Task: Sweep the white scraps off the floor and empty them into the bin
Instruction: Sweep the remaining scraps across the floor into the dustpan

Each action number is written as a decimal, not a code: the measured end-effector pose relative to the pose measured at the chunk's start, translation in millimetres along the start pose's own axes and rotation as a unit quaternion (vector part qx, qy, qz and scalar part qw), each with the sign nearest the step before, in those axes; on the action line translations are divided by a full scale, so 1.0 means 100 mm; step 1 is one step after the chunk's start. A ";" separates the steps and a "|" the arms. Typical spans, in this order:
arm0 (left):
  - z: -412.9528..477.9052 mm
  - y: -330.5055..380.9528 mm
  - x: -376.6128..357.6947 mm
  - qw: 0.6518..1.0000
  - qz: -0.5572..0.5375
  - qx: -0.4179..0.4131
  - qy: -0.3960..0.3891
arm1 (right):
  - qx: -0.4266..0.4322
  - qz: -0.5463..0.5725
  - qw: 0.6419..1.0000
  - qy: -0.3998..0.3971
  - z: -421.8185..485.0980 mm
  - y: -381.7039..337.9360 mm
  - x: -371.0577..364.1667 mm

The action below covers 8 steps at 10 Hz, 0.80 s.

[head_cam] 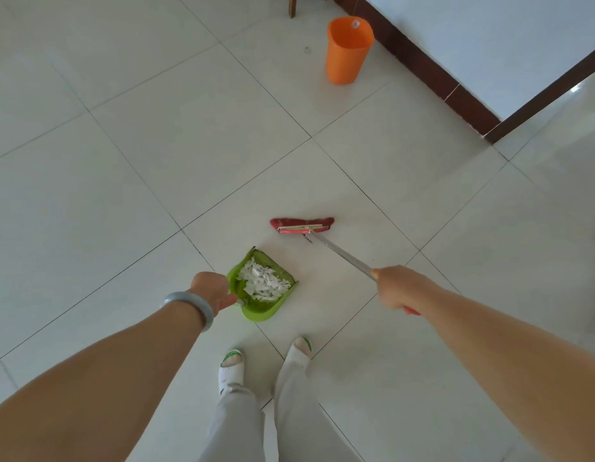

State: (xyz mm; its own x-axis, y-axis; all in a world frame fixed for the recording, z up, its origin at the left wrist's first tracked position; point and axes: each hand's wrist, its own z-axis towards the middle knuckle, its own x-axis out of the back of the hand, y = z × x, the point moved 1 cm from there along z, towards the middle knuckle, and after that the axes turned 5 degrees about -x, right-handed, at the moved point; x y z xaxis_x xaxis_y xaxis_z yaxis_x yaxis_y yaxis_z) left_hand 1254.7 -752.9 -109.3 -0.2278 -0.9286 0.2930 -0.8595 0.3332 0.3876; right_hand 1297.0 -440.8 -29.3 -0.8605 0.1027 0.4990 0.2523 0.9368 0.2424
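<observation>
Right, starting at the left: the left hand (209,290) is closed like a fist, fingers curled round the handle of a bright green plastic dustpan (256,315), and the handle itself is mostly hidden under the hand. A smooth grey-green bangle (189,306) sits on that wrist. The pan's mouth faces away from the person, and whether it rests on the glossy white tiled floor (156,145) or hangs just above it, I cannot tell. Inside lies the heap of torn white paper scraps (262,281), all gathered in the pan, none visible on the tiles around it.

Below, two feet in white-and-green slippers (231,368) stand under pale grey trousers (289,411), just behind the pan.

Moving across, the broom's flat red bristle head (303,225) is down at floor level, just beyond the dustpan and apart from it. Its thin silver metal handle (343,253) slants back to the right.

Up at the far side stands the tall orange plastic bin (348,53), upright, open-topped, close beside the dark brown skirting board (423,68) and well apart from the pan. A brown wooden leg (291,5) pokes in at the top edge.

Finally the right hand (398,286): fingers wrapped together round the broom handle, a bit of red grip showing below the palm.
</observation>
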 end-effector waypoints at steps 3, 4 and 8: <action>-0.32 0.21 0.12 0.693 0.692 -0.199 -0.032 | -0.027 0.094 0.994 -0.048 -0.42 0.45 -0.27; -0.29 0.28 0.13 0.675 0.707 -0.208 -0.045 | -0.038 0.135 0.988 -0.059 -0.43 0.50 -0.31; 0.01 0.41 0.17 0.599 0.756 -0.258 -0.056 | -0.026 0.189 0.978 -0.085 -0.31 -0.43 -0.41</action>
State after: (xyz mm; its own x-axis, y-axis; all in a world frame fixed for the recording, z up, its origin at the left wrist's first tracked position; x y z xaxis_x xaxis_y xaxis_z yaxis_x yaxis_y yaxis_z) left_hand 1214.8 -754.7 -89.4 -0.6214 0.5026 0.6010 0.6176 0.7863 -0.0190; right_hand 1335.1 -496.0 -34.4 -0.7622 0.4962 0.4157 0.5844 0.8037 0.1122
